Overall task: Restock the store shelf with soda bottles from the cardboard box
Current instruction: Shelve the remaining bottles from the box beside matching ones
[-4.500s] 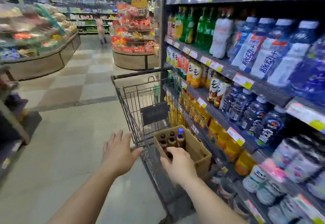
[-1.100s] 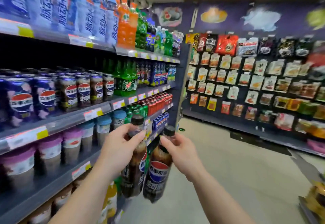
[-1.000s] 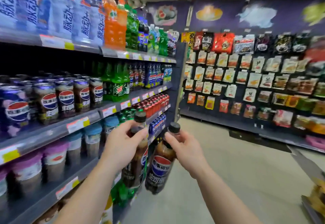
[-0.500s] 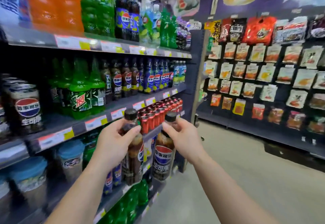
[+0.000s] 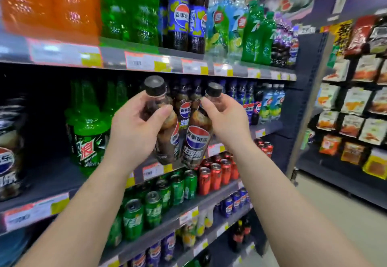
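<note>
Each hand gripped a cola bottle by its neck: the left hand (image 5: 134, 128) curled round the left bottle (image 5: 165, 138), the right hand (image 5: 226, 120) round the right bottle (image 5: 194, 141) (both black-capped), raised before the middle shelf (image 5: 62, 178), bottles touching.

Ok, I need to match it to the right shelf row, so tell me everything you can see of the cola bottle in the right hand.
The cola bottle in the right hand is clear plastic, filled with dark brown cola, with a black screw cap. Its label shows a red, white and blue globe logo with Chinese characters. The right hand pinches its neck just under the cap. It hangs tilted, base leaning left, in front of the middle shelf, close beside the left hand's bottle; whether they touch is unclear.
</note>
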`<state>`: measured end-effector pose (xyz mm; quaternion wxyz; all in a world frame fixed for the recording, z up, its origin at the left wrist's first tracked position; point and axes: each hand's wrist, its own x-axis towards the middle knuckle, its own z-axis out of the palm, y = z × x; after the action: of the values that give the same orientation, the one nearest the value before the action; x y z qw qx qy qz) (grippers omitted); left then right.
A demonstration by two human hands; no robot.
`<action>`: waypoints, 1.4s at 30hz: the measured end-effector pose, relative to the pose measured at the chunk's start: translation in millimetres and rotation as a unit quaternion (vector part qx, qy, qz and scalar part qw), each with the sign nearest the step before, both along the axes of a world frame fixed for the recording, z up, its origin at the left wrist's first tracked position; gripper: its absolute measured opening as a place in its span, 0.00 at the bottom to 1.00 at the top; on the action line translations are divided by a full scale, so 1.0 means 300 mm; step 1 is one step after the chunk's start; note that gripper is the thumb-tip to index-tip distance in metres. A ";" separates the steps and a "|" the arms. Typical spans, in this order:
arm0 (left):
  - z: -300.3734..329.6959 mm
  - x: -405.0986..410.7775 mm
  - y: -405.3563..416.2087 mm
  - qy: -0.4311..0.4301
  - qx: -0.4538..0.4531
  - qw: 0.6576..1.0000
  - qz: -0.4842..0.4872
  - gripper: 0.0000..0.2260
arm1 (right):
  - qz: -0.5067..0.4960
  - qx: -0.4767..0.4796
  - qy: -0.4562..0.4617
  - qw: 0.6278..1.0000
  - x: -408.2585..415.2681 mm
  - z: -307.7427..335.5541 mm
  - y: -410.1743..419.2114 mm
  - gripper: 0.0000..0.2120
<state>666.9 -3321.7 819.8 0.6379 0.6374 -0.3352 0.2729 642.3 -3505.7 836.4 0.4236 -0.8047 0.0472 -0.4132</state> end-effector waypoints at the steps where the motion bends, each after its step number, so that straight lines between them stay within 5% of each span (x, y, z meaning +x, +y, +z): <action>1: 0.010 0.036 -0.019 -0.006 0.000 1.000 0.007 0.08 | 0.009 -0.001 -0.004 1.000 0.044 0.008 -0.011 0.12; 8: 0.001 0.216 -0.125 -0.006 0.051 0.997 0.054 0.11 | 0.072 -0.001 -0.021 0.997 0.311 -0.018 -0.086 0.04; 19: 0.011 0.442 -0.228 0.080 0.098 0.962 0.243 0.03 | 0.139 -0.059 0.045 0.988 0.622 -0.014 -0.147 0.23; 22: 0.011 0.485 -0.248 0.095 0.106 0.946 0.292 0.08 | 0.184 -0.042 0.060 0.980 0.652 -0.031 -0.160 0.20; 30: -0.039 0.518 -0.279 0.100 0.100 0.942 0.304 0.26 | 0.269 0.007 0.129 0.955 0.640 -0.218 -0.194 0.36; 36: -0.180 0.465 -0.293 0.158 0.094 0.914 0.363 0.46 | 0.285 -0.004 0.177 0.942 0.615 -0.353 -0.202 0.32; 42: -0.277 0.434 -0.325 0.191 0.093 0.907 0.364 0.47 | 0.276 -0.006 0.163 0.947 0.601 -0.369 -0.200 0.33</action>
<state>797.0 -3419.2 736.7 0.4838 0.8115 0.0244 0.3269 822.5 -3565.7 725.8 0.5026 -0.8452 -0.1110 -0.1441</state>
